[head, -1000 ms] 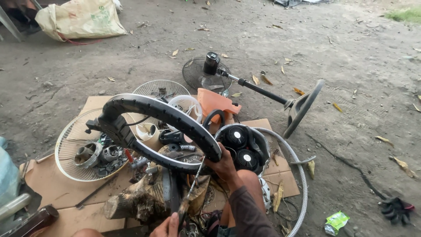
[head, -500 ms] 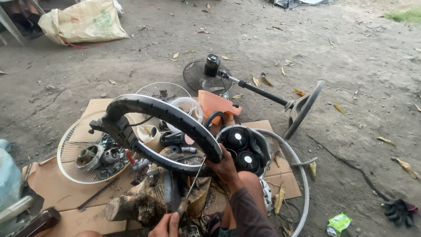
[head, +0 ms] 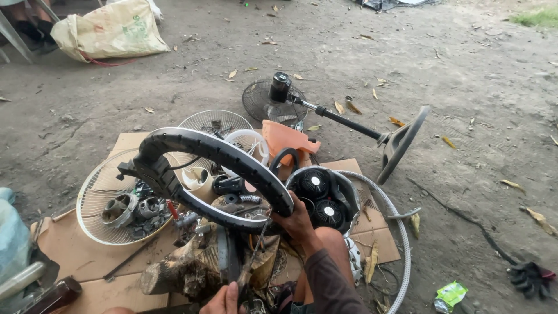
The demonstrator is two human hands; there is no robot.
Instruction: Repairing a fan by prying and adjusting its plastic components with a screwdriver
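My right hand (head: 297, 222) grips the lower right part of a big black ribbed ring (head: 218, 152), holding it tilted above a pile of fan parts. At the bottom edge, my left hand (head: 224, 300) is closed around the handle of a thin metal tool (head: 254, 256), whose tip points up toward the ring near my right hand. Under the ring lie a muddy block-like part (head: 186, 268) and small grey motor pieces (head: 131, 208). A black housing with two round vents (head: 319, 195) sits just right of my right hand.
Flattened cardboard (head: 75, 256) covers the dirt. White wire fan guards (head: 99, 195) lie left, and a large hoop (head: 401, 244) lies right. A black stand fan (head: 349, 119) lies behind, next to an orange plastic piece (head: 285, 138). A sack (head: 113, 32) is far left and a dark glove (head: 532, 278) is at the right.
The ring has tipped slightly and shifted a little with my right hand still on it. My left hand stays low with the tool.
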